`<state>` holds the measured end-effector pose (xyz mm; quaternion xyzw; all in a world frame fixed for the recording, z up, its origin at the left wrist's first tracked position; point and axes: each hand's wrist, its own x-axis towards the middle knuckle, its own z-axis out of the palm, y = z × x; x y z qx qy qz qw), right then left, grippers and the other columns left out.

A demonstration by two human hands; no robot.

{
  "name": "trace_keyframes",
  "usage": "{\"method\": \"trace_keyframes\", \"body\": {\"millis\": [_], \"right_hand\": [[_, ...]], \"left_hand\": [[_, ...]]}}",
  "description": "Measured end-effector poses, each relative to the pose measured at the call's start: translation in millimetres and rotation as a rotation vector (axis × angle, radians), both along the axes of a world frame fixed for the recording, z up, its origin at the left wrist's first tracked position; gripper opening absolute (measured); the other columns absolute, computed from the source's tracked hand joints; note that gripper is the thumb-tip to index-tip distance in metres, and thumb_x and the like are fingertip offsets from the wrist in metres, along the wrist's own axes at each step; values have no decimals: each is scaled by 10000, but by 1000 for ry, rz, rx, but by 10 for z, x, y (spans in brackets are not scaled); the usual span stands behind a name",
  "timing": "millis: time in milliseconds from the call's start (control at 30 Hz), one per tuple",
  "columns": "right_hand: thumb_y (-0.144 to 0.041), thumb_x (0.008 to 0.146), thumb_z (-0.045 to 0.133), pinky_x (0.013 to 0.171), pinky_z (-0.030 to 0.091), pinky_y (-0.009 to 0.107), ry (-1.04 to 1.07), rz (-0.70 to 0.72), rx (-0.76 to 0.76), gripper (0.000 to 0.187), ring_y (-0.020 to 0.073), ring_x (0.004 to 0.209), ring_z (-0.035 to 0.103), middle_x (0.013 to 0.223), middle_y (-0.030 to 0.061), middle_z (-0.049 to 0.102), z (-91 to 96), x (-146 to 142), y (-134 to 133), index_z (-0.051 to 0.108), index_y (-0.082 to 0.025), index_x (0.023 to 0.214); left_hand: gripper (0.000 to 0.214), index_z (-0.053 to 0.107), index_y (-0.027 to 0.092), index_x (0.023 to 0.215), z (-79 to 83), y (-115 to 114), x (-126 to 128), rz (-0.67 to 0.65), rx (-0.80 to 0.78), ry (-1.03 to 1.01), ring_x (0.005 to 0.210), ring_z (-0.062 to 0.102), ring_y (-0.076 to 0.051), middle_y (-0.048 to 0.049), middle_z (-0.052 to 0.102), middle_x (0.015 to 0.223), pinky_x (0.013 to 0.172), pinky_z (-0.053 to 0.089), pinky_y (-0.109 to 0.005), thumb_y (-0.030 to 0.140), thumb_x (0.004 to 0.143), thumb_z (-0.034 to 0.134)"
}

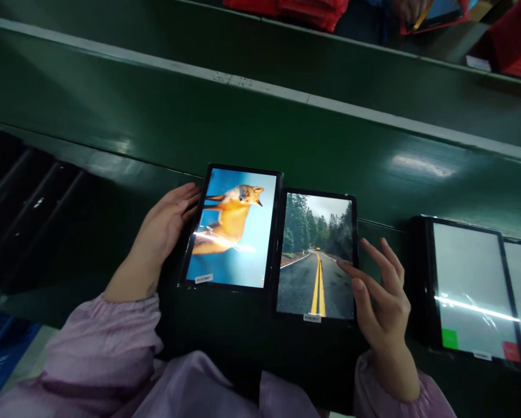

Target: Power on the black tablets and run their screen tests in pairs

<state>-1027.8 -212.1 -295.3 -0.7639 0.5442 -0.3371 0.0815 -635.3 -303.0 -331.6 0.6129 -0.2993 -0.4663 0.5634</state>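
Two lit tablets lie side by side on the dark worktop. The left tablet (232, 229) shows a fox, turned sideways, on a blue background. On the right tablet (316, 255) is a forest road with double yellow lines. Each has a small white label near its lower edge. My left hand (166, 220) rests along the left edge of the fox tablet, fingers stretched out and not wrapped round it. My right hand (384, 296) is over the right side of the road tablet, index finger at the screen, its other fingers spread.
More tablets (469, 284) with whitish screens and green and red corner squares lie to the right. A green conveyor belt (155, 116) runs behind. Across it are red items (290, 11) and another person's hand (410, 10) near a tablet. Dark rails are at left.
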Motion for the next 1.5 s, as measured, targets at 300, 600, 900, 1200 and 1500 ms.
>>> {"method": "trace_keyframes", "body": {"millis": [300,600,900,1200,1500], "right_hand": [[-182,1074,593,1093,603,510,-43,79,-103,282,331,1462,615,1454,56,737,-89,24,-14,864,-255,1054],[-85,1024,598,1117,584,455,10,249,-125,268,312,1542,525,1403,89,730,56,36,89,831,-216,999],[-105,1043,542,1133,544,443,81,314,-20,301,293,1586,457,1351,85,735,91,92,363,806,-229,969],[-89,1049,608,1103,564,436,103,143,-143,252,298,1561,497,1447,75,708,53,74,248,816,-229,1075],[-100,1014,612,990,651,456,96,206,-105,250,332,1459,598,1323,104,756,82,172,331,824,-224,975]], "left_hand": [[458,823,183,1056,67,39,-55,-13,75,-53,1082,798,-340,-94,854,1071,1081,612,-597,325,625,887],[627,788,183,1182,91,114,-31,-87,102,-104,1352,695,-425,-134,817,1311,1217,498,-644,407,621,958],[1156,332,374,1722,-61,960,216,-453,154,-402,1705,183,-457,-95,295,1842,1300,371,-673,720,757,866],[1177,234,300,1732,76,916,-38,-354,266,-594,1658,309,-484,-198,366,1776,1259,387,-717,698,787,811],[1042,364,267,1675,37,871,26,-345,211,-439,1648,337,-454,-181,458,1729,1273,384,-693,683,819,789]]}}
